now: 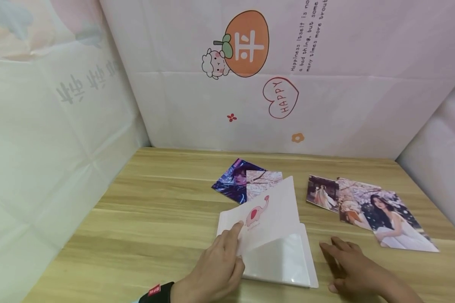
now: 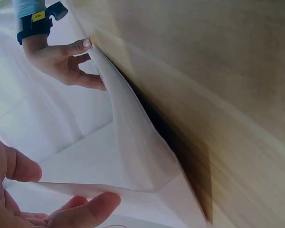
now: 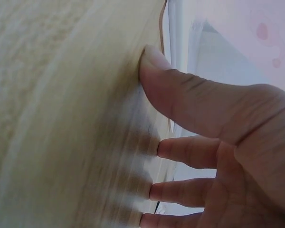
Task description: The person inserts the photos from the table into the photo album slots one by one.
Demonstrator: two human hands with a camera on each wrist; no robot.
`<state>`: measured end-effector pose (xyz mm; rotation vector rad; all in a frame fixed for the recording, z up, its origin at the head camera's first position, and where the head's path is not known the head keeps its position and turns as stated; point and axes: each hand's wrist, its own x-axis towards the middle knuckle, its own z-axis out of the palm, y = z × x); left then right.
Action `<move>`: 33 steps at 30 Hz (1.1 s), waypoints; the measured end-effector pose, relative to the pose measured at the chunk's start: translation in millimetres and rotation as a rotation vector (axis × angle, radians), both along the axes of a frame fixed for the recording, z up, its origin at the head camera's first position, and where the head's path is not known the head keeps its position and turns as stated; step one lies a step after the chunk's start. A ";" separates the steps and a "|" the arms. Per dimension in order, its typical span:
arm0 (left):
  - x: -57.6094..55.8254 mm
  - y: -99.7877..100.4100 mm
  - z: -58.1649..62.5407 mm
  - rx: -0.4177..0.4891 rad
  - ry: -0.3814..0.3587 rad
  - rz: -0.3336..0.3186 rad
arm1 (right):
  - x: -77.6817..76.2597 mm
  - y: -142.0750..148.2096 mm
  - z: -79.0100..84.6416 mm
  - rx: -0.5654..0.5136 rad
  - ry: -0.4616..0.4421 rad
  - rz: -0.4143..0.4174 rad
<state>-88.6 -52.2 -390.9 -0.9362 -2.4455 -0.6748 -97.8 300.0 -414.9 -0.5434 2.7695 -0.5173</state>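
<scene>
Now, white glossy-paged album (image 1: 278, 261): on the wood-grain table (image 1: 155, 210), between your hands, its white pink-elephant cover (image 1: 271, 216) slanting up.
Left hand (image 1: 214, 263): nearer, pinching that cover.
Right hand (image 1: 350, 265): empty, fingers spread, just right of the album.

Passage runs over the tabletop (image 1: 148, 210) left of the album (image 1: 270, 233); photos (image 1: 232, 185) obstruct its far side.

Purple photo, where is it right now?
In the head view, the purple photo lies beyond the left hand, partly under the left side of a blossom photo.
</scene>
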 end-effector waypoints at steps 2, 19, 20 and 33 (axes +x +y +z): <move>0.6 -0.2 3.1 0.018 0.017 0.006 | -0.6 -0.4 0.7 0.006 -0.013 -0.006; -5.3 -2.0 38.1 0.262 0.416 -0.063 | -1.4 0.6 -1.1 0.005 -0.010 -0.003; -5.7 -2.4 39.4 0.270 0.423 -0.065 | -1.4 0.7 -1.0 0.002 -0.017 -0.006; -12.4 -33.5 47.6 0.412 0.342 -0.118 | 0.1 0.7 0.2 -0.019 -0.033 -0.009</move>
